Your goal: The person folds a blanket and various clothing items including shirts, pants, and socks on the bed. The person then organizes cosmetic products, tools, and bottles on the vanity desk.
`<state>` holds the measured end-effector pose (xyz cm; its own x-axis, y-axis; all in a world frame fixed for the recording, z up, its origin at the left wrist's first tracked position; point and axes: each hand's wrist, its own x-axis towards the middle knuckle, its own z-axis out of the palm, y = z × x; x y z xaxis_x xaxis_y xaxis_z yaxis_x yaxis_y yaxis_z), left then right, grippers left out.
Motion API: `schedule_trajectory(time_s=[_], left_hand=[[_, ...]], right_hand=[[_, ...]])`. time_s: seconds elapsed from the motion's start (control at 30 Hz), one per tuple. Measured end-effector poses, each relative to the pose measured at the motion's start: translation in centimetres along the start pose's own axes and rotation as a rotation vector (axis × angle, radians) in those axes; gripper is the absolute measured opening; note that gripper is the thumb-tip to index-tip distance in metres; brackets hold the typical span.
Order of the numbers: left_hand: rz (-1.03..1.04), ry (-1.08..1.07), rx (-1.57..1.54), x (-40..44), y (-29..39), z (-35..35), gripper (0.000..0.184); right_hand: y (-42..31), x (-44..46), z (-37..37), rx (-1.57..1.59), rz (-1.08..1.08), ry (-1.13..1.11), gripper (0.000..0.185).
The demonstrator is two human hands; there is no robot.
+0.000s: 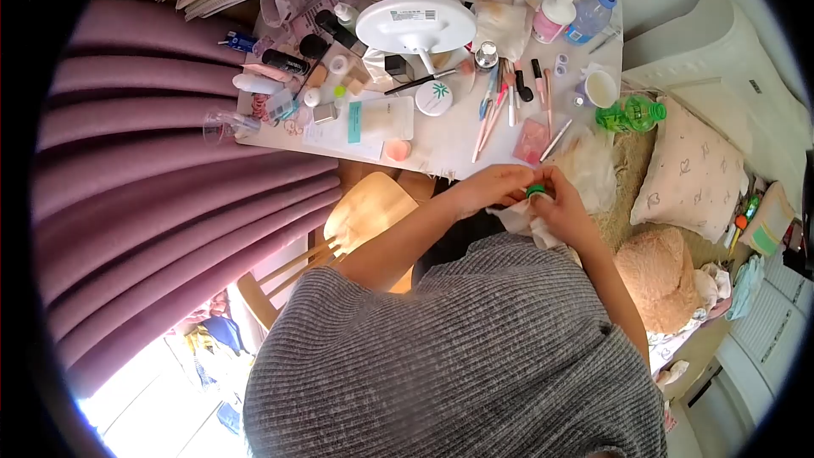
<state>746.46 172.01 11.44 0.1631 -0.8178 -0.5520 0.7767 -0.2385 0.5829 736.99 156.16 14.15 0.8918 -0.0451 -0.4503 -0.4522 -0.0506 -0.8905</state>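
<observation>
My left hand (504,184) and my right hand (560,206) meet just off the table's front edge, fingers bent and nearly touching. Between them shows a small green cap (535,190), held by the fingers of my right hand. A crumpled white tissue (532,227) hangs below both hands, partly hidden by the right one. What the left fingertips pinch is covered. Closest on the table are a pink powder compact (532,139), a white pen-like stick (556,140) and several makeup brushes (492,125).
A white round mirror (415,24) stands at the back of the table (462,161), seen from behind. Cosmetics crowd the left side. At right are a white cup (600,89), a green bottle (629,114) and a clear plastic bag (591,171). A wooden chair (370,212) stands left.
</observation>
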Motion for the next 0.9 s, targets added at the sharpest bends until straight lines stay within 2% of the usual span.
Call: schedule_trajectory(time_s=[0.07, 0.1, 0.2, 0.23, 0.33, 0.37, 0.47, 0.6, 0.67, 0.7, 0.8, 0.83, 0.9], left_hand=[[0.005, -0.062, 0.066, 0.4, -0.6, 0.5, 0.04], [0.092, -0.122, 0.004, 0.2, -0.5, 1.0, 0.041], [0.075, -0.075, -0.02, 0.7, -1.5, 1.0, 0.041], [0.093, -0.04, -0.041, 1.1, -2.0, 1.0, 0.038], [0.096, 0.06, -0.028, 1.0, -2.8, 0.8, 0.033], [0.103, 0.127, 0.048, 0.8, -2.8, 0.5, 0.029], [0.075, 0.29, 0.106, 0.2, -3.1, -1.5, 0.028], [0.178, 0.468, 0.085, -0.8, -3.1, -5.3, 0.028], [0.205, 0.566, 0.149, -0.7, -3.5, -7.8, 0.027], [0.226, 0.618, 0.213, -0.7, -4.0, -9.1, 0.027], [0.265, 0.742, 0.404, -0.5, -4.4, -11.2, 0.026], [0.236, 0.754, 0.482, -0.3, -4.5, -11.8, 0.031], [0.326, 0.909, 0.782, 0.0, -4.7, -11.6, 0.035]], right_hand=[[0.1, -0.2, 0.3, -0.126, -0.023, 0.028, 0.026], [-0.4, -0.4, 0.4, -0.225, -0.005, 0.056, 0.029], [0.2, -0.6, 0.6, -0.227, -0.104, 0.088, 0.033], [0.9, -0.5, 0.4, -0.218, -0.124, 0.053, 0.041], [1.5, -1.2, 0.8, -0.146, -0.078, 0.087, 0.049], [1.3, -1.4, 0.5, -0.183, -0.02, 0.057, 0.054], [0.7, -1.7, -0.3, -0.233, 0.041, -0.074, 0.048], [0.1, -2.3, -0.5, -0.163, 0.08, -0.302, 0.042], [-0.9, -2.7, -0.5, -0.239, 0.024, -0.357, 0.042], [-0.3, -2.7, -0.6, -0.2, 0.016, -0.347, 0.048], [0.1, -3.1, -0.8, -0.153, -0.008, -0.284, 0.049], [0.1, -3.2, -0.9, -0.163, 0.012, -0.271, 0.049], [-0.2, -3.3, -1.1, -0.187, 0.053, -0.247, 0.049]])
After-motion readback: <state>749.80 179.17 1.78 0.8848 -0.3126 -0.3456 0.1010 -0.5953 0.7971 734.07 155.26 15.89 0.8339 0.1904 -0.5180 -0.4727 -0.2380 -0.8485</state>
